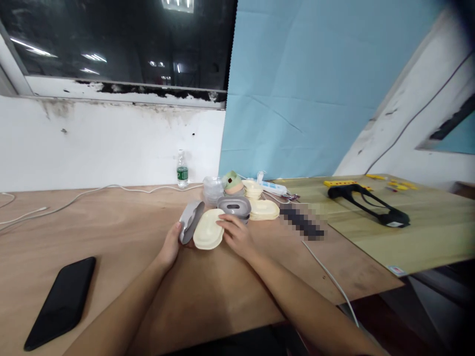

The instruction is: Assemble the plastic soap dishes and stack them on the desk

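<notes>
My left hand (171,245) is closed on a grey oval plastic shell (190,222), tilted up on its side. Just right of it, a cream oval plastic piece (209,229) leans with its broad face toward me. The fingers of my right hand (237,236) pinch its right edge. Behind my right hand lies a grey oval piece with a slot (233,206), on top of others like it. Beside that is a stack of cream oval pieces (264,210). My palms and some fingertips are hidden.
Clear plastic cups (213,190), a green-and-tan round item (232,182) and cream bowls (253,189) stand behind. Farther back are a water bottle (182,170) and a power strip (274,188). A black phone (62,302) lies front left; a black frame (369,205) lies right. White cables (107,187) cross the table.
</notes>
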Tool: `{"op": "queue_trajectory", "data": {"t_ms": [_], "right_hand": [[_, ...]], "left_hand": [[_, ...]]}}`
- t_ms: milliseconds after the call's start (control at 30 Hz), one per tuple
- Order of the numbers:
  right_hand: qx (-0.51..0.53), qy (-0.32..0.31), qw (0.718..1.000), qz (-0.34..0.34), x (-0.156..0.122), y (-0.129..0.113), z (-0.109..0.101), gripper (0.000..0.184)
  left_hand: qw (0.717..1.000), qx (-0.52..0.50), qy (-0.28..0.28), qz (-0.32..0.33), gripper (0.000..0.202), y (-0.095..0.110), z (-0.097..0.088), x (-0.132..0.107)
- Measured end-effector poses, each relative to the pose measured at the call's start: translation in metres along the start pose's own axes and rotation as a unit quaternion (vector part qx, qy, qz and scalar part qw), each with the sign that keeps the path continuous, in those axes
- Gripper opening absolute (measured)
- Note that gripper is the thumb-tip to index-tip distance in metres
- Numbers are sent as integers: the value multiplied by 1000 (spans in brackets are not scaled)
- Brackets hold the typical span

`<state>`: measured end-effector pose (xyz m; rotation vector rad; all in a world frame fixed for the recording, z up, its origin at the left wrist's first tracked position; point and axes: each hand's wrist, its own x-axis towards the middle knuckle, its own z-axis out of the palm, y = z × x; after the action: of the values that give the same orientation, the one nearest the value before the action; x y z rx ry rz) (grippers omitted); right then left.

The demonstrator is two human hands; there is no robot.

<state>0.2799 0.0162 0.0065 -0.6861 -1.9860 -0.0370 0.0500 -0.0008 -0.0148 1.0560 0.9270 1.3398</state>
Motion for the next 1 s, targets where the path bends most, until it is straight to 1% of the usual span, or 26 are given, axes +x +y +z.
{"op": "queue_trajectory", "data": {"t_ms": [67,100,133,167,233,300,333,400,433,500,567,633,733,800,867,933,1000], "right_hand": [[-18,97,994,39,2,12,-14,30],[-24,158,984,71,3,21,-22,27],[-25,220,969,113,4,30,-31,24],[-19,275,947,166,4,41,-40,23],[17,369,889,272,4,64,-57,26],[56,442,832,330,1,87,-72,37],[78,471,802,358,-1,97,-77,42],[124,497,751,416,-4,112,-84,46],[141,499,732,441,-6,117,-85,47],[162,490,711,478,-8,121,-82,50],[174,470,705,501,-8,121,-77,54],[186,447,711,511,-8,118,-71,57],[195,417,724,515,-9,114,-65,57],[188,408,724,523,-10,112,-64,52],[162,407,728,527,-12,112,-64,42],[122,414,736,521,-13,113,-63,34],[86,424,744,509,-14,115,-63,30]], "left_hand": [[1000,-16,16,-6,76,0,0,1],[999,-24,23,-11,78,0,0,1],[999,-26,30,-13,81,0,-1,2],[999,-25,35,-13,84,0,-2,3],[999,-18,41,-11,87,0,-4,5],[999,-10,41,-14,87,-1,-5,7],[999,-6,40,-15,87,-2,-5,8],[999,1,36,-15,84,-3,-6,8],[999,5,34,-13,83,-4,-6,7],[999,12,33,-7,80,-4,-7,7],[999,19,35,-2,78,-3,-7,6],[999,28,36,-5,78,-1,-7,5],[999,34,33,-9,80,1,-7,4],[999,30,31,-8,81,2,-6,4],[999,23,34,-11,82,2,-6,4],[999,17,39,-17,83,2,-6,4],[999,9,45,-20,84,2,-6,4]]}}
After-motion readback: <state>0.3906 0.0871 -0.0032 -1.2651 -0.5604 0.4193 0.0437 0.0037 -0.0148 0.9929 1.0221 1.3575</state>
